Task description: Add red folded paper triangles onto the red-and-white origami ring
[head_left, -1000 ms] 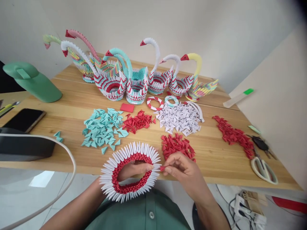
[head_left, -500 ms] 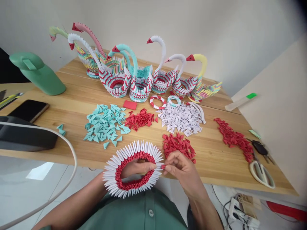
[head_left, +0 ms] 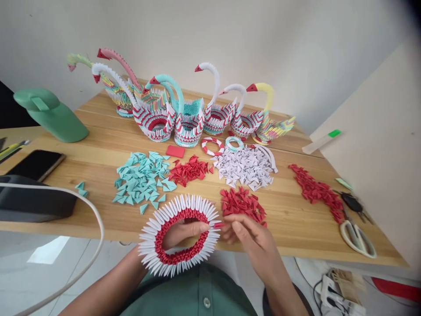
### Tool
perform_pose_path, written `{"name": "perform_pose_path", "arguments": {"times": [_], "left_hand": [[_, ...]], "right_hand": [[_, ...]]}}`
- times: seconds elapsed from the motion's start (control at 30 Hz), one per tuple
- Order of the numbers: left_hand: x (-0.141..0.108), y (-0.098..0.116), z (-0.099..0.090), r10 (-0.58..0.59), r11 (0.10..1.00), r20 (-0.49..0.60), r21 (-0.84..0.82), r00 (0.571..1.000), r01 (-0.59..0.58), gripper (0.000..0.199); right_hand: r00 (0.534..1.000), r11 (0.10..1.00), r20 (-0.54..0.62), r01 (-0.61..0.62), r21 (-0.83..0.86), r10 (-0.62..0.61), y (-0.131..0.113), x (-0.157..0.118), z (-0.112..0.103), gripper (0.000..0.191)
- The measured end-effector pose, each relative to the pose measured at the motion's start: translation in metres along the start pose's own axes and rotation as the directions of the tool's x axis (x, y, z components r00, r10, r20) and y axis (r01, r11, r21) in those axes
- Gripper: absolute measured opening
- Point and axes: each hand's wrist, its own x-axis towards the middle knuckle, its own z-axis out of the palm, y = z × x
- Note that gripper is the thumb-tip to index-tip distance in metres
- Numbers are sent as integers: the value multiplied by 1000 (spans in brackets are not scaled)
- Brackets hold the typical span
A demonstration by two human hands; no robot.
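Note:
My left hand (head_left: 184, 231) grips an oval ring of folded paper pieces (head_left: 149, 242), its thumb pressed on the inside right wall. The ring has a red inner band and white points fanning outward. At its right edge a small red folded paper piece (head_left: 217, 225) sits on the white points. My right hand (head_left: 250, 237) is just beside that piece, fingertips at its outer end, thumb drawn back and the fingers loosely apart. Behind this hand lies a pile of red folded pieces (head_left: 242, 204).
Farther back are teal pieces (head_left: 140, 180), another red pile (head_left: 189, 170) and white pieces (head_left: 245, 166). Several paper swans (head_left: 189, 127) line the rear. A green bottle (head_left: 54, 118), phone (head_left: 36, 159) and white cable (head_left: 95, 208) are left; scissors (head_left: 357, 237) and keys (head_left: 353, 202) right.
My right thumb has drawn back from the red piece, which now shows more fully at the ring's edge. My left hand keeps its hold on the ring. The view has tilted slightly.

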Motion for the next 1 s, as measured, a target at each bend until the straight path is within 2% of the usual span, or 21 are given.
{"name": "perform_pose_path", "arguments": {"times": [0.13,0.23,0.4,0.6,0.77,0.87,1.0], "left_hand": [[1,-6,-2,17,998,78,-59,997,-13,32],[3,-11,-1,16,993,88,-121,996,-5,31],[9,-12,6,34,974,137,-228,990,-2,33],[13,-20,5,15,951,69,-310,998,7,30],[13,-26,-2,-4,969,-7,-245,1000,2,30],[13,-26,-2,-41,972,-44,-233,998,30,30],[16,-22,4,-65,945,-115,-327,991,24,31]], "right_hand": [[996,1000,89,-15,-7,15,-3,4,5,34],[995,998,97,-34,-55,39,-9,6,9,32],[996,998,71,-54,-29,56,-12,8,11,33],[995,999,102,-15,-33,18,-4,13,9,33],[994,997,112,-8,-81,17,-5,14,9,31],[996,995,88,-12,-95,20,-7,16,12,28],[1000,995,29,8,-97,-5,-4,20,16,26]]}}
